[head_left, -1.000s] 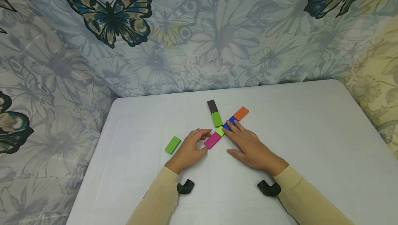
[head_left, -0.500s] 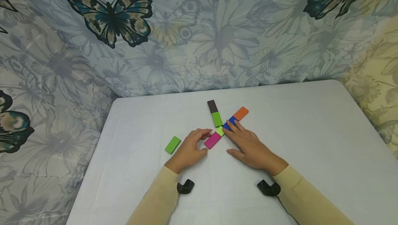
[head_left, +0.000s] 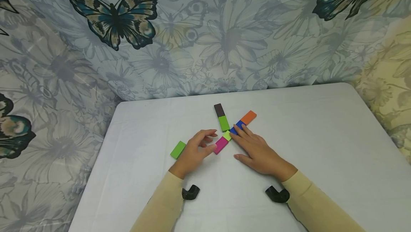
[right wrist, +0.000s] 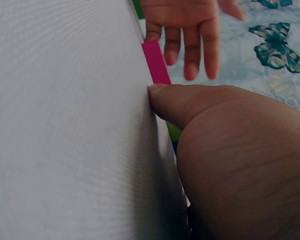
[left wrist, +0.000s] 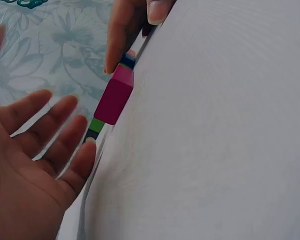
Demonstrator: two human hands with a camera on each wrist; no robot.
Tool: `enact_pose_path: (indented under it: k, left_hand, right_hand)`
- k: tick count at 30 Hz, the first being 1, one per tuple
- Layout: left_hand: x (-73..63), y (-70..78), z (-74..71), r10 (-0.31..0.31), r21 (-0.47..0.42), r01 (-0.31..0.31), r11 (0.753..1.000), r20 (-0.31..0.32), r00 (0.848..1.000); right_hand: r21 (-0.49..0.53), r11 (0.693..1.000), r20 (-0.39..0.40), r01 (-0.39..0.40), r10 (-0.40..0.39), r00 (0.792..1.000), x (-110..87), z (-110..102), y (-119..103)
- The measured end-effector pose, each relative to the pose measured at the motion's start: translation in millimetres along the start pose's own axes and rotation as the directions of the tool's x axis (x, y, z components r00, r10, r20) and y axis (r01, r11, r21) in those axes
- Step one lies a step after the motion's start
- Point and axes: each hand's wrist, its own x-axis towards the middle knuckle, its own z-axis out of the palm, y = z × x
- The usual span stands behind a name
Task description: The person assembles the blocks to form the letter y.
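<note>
A slanting row of blocks lies on the white table: a magenta block (head_left: pixel 221 145), a small lime block (head_left: pixel 227 135), a blue block (head_left: pixel 239 122) and an orange block (head_left: pixel 248 117). My right hand (head_left: pixel 260 151) lies with spread fingers over the row, fingertips resting at the blue and lime blocks. Left of the row, my left hand (head_left: pixel 194 151) holds nothing. Its fingers are loosely bent, and the thumb overlaps the magenta block's near end in the head view. The left wrist view shows those left fingers spread beside the magenta block (left wrist: pixel 113 100).
Behind the lime block, a green block (head_left: pixel 224 123) stands end to end with a dark brown block (head_left: pixel 219 110). Another green block (head_left: pixel 178 149) lies alone just left of my left hand. A butterfly-patterned cloth (head_left: pixel 179 57) rises behind the table's far edge.
My left hand has shifted slightly up and left, its thumb lifting closer to its fingers and over the magenta block's corner. The right hand and the blocks stay put.
</note>
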Motion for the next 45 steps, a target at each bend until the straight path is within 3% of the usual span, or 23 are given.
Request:
enact_pose_path:
  k: [7,15,21,30,35,45]
  left_hand:
    - [-0.6,2.5,-8.4,0.056,-0.216,-0.061,0.974,-0.029,0.998]
    - [-2.2,4.6,-18.9,0.088,-0.397,-0.1,0.912,-0.049,0.995]
    - [-3.0,1.4,-25.6,0.105,-0.444,-0.124,0.887,-0.067,0.992]
    - [-6.8,8.1,-41.2,0.118,-0.499,-0.164,0.851,-0.123,0.985]
    - [-11.2,6.8,-52.6,0.122,-0.486,-0.189,0.853,-0.166,0.979]
    - [-29.4,-3.1,-73.2,0.066,-0.46,-0.174,0.87,-0.241,0.968]
  right_hand:
    - [-0.007,1.0,0.004,0.004,-0.004,1.0,0.2,-0.1,-0.5]
    - [-0.011,1.0,0.001,0.009,-0.009,1.0,0.0,-0.5,-0.6]
    - [-0.01,1.0,0.003,0.008,-0.008,1.0,-0.1,-1.2,-1.0]
    - [-0.001,1.0,-0.003,0.022,-0.022,1.0,-1.0,-0.3,1.1]
    - [0.008,1.0,0.0,0.028,-0.028,1.0,-2.0,-0.6,1.2]
    - [0.012,0.999,-0.004,0.033,-0.033,0.999,-1.3,-1.4,0.5]
